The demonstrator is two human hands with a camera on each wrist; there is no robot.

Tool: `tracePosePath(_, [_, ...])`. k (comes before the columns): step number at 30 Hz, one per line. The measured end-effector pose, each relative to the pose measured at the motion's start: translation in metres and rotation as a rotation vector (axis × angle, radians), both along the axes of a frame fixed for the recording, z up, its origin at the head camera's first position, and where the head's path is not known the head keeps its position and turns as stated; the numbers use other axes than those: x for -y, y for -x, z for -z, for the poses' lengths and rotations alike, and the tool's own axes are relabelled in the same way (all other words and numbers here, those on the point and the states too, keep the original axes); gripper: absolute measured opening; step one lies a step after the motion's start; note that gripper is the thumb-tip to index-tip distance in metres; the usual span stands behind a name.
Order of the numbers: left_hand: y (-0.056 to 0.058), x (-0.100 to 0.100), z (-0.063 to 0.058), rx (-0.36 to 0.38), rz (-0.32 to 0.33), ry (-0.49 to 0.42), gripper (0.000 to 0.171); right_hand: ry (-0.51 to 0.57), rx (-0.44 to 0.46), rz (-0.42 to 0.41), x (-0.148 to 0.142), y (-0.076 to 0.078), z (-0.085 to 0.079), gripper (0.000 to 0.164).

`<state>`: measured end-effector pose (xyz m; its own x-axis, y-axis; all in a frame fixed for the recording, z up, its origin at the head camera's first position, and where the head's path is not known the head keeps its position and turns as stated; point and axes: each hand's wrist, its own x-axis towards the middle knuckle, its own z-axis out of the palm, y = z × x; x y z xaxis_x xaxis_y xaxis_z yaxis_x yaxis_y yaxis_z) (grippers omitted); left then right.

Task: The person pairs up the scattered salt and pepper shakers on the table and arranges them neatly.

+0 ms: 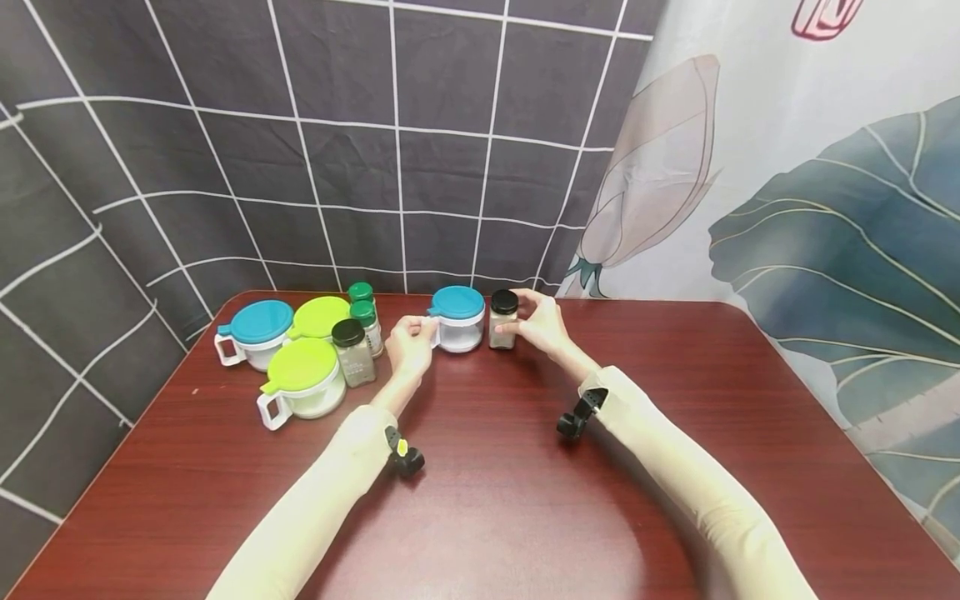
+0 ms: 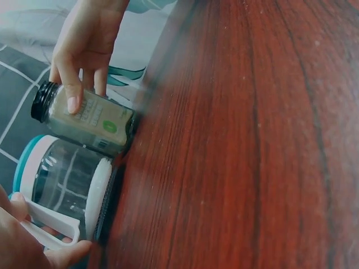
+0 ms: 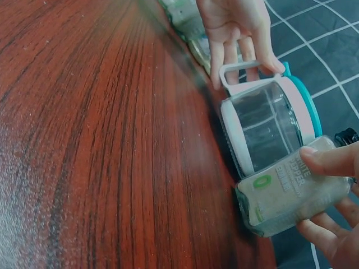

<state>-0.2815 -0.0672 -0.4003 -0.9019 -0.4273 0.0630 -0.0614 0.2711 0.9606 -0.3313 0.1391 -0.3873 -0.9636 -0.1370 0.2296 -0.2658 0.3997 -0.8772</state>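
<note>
Left grip (image 1: 411,346) holds clear round blue-lidded jar (image 1: 459,329) by its white handle (image 2: 53,214), right grip (image 1: 543,323) pinches clear square black-capped jar (image 1: 502,332) just beside it, above reddish wood-grain surface (image 1: 487,475).

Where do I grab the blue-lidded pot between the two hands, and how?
Probably best by its white handle, coming from the left, where the left hand holds it. The handle is an open loop standing out from the upright blue-lidded pot, while the black-capped jar and right hand crowd its right side.
</note>
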Motion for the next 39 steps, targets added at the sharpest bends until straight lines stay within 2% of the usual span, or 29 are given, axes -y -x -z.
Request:
tracePosePath(12, [0.001,-0.002,0.002,-0.014,0.046,0.031,0.020,0.007,0.017,0.034,0.000,0.003,0.005,0.058])
tracePosePath(17, [0.000,-0.001,0.002,-0.034,0.078,0.024,0.020,0.002,0.001,0.015,-0.002,0.005,0.007,0.058])
tracePosePath(23, [-0.001,0.001,0.005,-0.053,0.099,0.021,0.026,-0.046,-0.037,-0.022,-0.004,0.007,0.008,0.056])
tracePosePath(28, [0.001,0.000,0.007,-0.046,0.091,0.013,0.026,-0.119,-0.076,-0.038,-0.007,0.009,0.010,0.056])
tracePosePath(32, [0.001,0.000,0.007,-0.038,0.090,0.061,0.026,-0.143,-0.078,-0.055,-0.009,0.010,0.010,0.056])
tracePosePath(39, [0.003,0.003,0.003,-0.024,0.133,0.145,0.027,-0.133,-0.072,-0.057,-0.012,0.010,0.009,0.056])
